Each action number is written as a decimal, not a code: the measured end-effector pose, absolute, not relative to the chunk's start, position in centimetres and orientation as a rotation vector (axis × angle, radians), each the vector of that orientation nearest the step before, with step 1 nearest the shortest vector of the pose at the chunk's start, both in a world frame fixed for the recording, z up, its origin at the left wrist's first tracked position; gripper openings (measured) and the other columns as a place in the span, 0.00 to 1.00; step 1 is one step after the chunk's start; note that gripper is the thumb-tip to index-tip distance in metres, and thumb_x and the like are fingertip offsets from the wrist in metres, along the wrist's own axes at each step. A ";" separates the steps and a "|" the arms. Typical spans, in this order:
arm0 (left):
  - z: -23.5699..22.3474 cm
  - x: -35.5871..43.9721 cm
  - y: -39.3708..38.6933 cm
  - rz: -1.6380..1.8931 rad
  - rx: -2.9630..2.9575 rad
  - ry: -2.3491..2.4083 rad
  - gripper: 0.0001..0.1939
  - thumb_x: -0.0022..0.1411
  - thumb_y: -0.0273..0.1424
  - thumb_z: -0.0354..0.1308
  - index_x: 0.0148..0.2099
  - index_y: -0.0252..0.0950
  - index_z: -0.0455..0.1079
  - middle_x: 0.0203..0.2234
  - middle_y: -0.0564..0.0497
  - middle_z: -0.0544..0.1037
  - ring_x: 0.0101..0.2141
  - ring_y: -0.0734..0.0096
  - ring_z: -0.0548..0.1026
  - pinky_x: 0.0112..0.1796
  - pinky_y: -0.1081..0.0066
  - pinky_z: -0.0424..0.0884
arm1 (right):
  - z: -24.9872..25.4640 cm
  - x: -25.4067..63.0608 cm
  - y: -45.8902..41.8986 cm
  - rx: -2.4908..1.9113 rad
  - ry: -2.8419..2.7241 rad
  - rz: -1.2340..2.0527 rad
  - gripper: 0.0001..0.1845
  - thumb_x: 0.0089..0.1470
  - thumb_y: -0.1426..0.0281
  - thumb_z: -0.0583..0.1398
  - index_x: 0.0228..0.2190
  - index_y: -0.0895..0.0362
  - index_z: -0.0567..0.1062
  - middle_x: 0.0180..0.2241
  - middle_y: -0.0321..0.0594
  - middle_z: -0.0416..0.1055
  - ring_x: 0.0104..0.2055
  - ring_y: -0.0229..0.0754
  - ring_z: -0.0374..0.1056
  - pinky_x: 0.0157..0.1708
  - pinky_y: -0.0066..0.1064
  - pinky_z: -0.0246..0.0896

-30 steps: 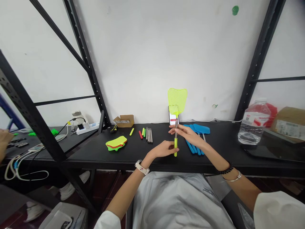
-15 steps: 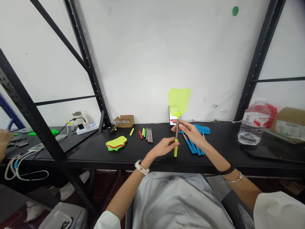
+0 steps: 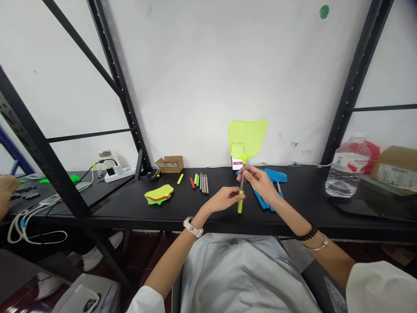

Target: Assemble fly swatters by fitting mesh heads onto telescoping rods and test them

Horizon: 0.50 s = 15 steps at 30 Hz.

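A yellow-green fly swatter (image 3: pixel 249 135) stands upright between my hands, its mesh head at the top and a metal rod running down to a short yellow grip. My left hand (image 3: pixel 224 198) pinches the upper end of the grip. Higher up, the fingers of my right hand (image 3: pixel 260 181) close around the rod just below the head. Behind my right hand lie several blue fly swatters (image 3: pixel 275 175), partly hidden by it. To the left, loose metal rods (image 3: pixel 204 184) lie side by side near red, green and yellow grips (image 3: pixel 192 182).
A stack of swatter heads (image 3: pixel 159 194) lies on the black table (image 3: pixel 130 208) at the left. Behind it are a small cardboard box (image 3: pixel 172 164) and pliers-like tool (image 3: pixel 156 174). A phone (image 3: pixel 237 164) leans at the wall. A water bottle (image 3: pixel 347 169) stands right.
The swatter's head has turned to face me more broadly. My right hand's fingers have closed in on the rod, and the hand sits slightly lower. My left hand stays on the grip.
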<state>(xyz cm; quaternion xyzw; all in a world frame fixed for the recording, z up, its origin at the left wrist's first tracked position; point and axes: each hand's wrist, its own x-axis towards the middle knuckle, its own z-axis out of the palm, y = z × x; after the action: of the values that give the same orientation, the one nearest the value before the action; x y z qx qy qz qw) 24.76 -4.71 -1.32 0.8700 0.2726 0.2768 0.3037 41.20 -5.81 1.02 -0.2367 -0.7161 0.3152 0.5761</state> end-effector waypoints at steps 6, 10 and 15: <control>-0.8 24.6 -5.0 0.831 2.230 0.704 0.18 0.57 0.43 0.51 0.39 0.32 0.67 0.31 0.48 0.73 0.32 0.70 0.70 0.30 0.74 0.65 | 0.7 40.5 -6.1 -0.542 -1.680 0.752 0.15 0.55 0.58 0.53 0.34 0.58 0.68 0.28 0.38 0.68 0.29 0.36 0.64 0.30 0.27 0.59; -0.1 24.4 -5.4 0.992 2.092 0.615 0.23 0.56 0.40 0.54 0.51 0.36 0.60 0.39 0.45 0.71 0.39 0.66 0.70 0.32 0.73 0.67 | 0.4 40.4 -5.8 -0.535 -1.686 0.722 0.15 0.55 0.58 0.52 0.34 0.57 0.69 0.27 0.38 0.67 0.29 0.36 0.64 0.31 0.27 0.60; 0.6 24.6 -5.7 1.146 1.985 0.501 0.23 0.59 0.37 0.51 0.56 0.40 0.56 0.46 0.44 0.68 0.45 0.65 0.67 0.37 0.71 0.68 | -0.2 40.5 -5.2 -0.560 -1.675 0.619 0.16 0.56 0.59 0.52 0.35 0.57 0.70 0.31 0.39 0.69 0.34 0.38 0.65 0.35 0.27 0.60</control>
<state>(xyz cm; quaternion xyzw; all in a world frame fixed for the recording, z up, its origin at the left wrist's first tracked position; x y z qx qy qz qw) 24.63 -5.67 0.58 0.7799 0.1967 0.4504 0.3875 40.51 -5.18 -0.17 -0.2408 -0.7205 0.2662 0.5934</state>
